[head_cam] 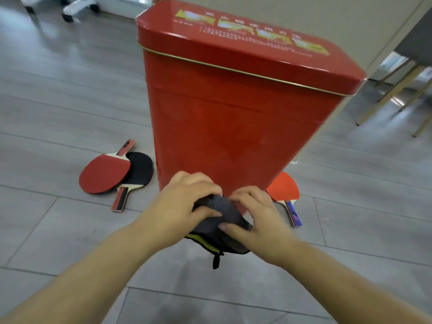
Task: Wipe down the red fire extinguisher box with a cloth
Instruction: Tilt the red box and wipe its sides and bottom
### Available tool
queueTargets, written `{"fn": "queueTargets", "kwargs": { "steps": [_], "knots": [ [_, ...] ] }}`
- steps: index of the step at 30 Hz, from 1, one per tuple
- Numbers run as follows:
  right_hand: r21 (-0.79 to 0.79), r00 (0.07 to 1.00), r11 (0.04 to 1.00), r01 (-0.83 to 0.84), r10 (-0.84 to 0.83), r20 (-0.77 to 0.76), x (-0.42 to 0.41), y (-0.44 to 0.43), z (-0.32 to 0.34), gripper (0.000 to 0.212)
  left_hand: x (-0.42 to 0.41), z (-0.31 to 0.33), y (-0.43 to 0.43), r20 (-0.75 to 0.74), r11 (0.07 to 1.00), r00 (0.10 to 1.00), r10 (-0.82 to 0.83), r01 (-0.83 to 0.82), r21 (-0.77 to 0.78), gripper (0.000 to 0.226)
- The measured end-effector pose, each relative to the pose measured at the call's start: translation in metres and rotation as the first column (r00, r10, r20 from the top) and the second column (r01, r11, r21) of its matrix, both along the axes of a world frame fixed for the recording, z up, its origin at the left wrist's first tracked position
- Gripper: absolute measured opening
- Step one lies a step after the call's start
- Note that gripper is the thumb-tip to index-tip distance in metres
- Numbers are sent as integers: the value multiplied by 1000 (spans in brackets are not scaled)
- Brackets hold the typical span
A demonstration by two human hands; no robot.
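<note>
**Q:** Which step was this?

**A:** Cloth prep, by my read. I had both hands on the dark grey cloth (222, 206), bunching or folding it just in front of the red fire extinguisher box (233, 127). I saw no wiping contact. The cloth sat low by the base of the box's near face; touching or not, I couldn't tell.

**Q:** Box position?

**A:** Upright on the grey tiled floor (70, 101), centre of view, lid (245, 50) on, printed instructions on top. Two table tennis paddles (117, 174) lay overlapped on the floor to its left. An orange paddle (284, 187) poked out at its right base. Chair legs (392, 94) stood far right.

**Q:** Hands?

**A:** Both forearms reached forward and converged. The left hand (184, 202) was knuckles-up, fingers curled over the cloth's left part, thumb pressing on top. The right hand (257, 218) gripped the right side, fingers curled, thumb laid across the fabric. A yellow-green hem and a black loop hung below.

**Q:** Next move?

**A:** My guess: get a flat pad in one hand, lift it to the lid or the top of the near face, press, and stroke down. The other hand should steady the box. It looked tall and light, so it would likely shift under a sideways push. The paddles were close enough to get knocked.
</note>
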State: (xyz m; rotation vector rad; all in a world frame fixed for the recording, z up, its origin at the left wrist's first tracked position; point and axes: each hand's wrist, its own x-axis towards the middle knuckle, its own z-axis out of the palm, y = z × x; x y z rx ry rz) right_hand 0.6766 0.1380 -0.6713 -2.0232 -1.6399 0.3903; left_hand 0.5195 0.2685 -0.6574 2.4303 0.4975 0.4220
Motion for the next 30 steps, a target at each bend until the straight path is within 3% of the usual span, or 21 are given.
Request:
{"fn": "queueTargets", "kwargs": {
  "steps": [5, 12, 16, 19, 22, 25, 27, 30],
  "knots": [
    [-16, 960, 1000, -1, -3, -279, -12, 25, 31, 34, -9, 40, 24, 157, 993, 983, 90, -77, -88, 17],
    [252, 988, 962, 105, -73, -133, -21, 47, 78, 29, -12, 66, 51, 379, 960, 884, 274, -226, -166, 29],
    [528, 977, 822, 212, -187, -102, -20, 47, 106, 42, -7, 85, 56, 522, 931, 771, 365, -317, -182, 23],
    [677, 964, 691, 251, -243, -109, -13, 49, 135, 37, -1, 104, 63, 588, 906, 705, 397, -404, -126, 23],
    [805, 939, 560, 197, -344, 10, -2, 52, 166, 33, 7, 128, 74, 586, 876, 706, 397, -481, -14, 24],
    [871, 839, 483, 91, -509, 195, 13, 55, 186, 33, 15, 145, 91, 507, 835, 776, 375, -520, 178, 31],
    [868, 758, 497, 29, -576, 305, 21, 60, 185, 31, 19, 149, 102, 423, 848, 827, 372, -488, 209, 34],
    [774, 695, 631, -43, -538, 477, 24, 71, 160, 34, 20, 146, 117, 364, 902, 873, 325, -401, 157, 36]
  ]
}}
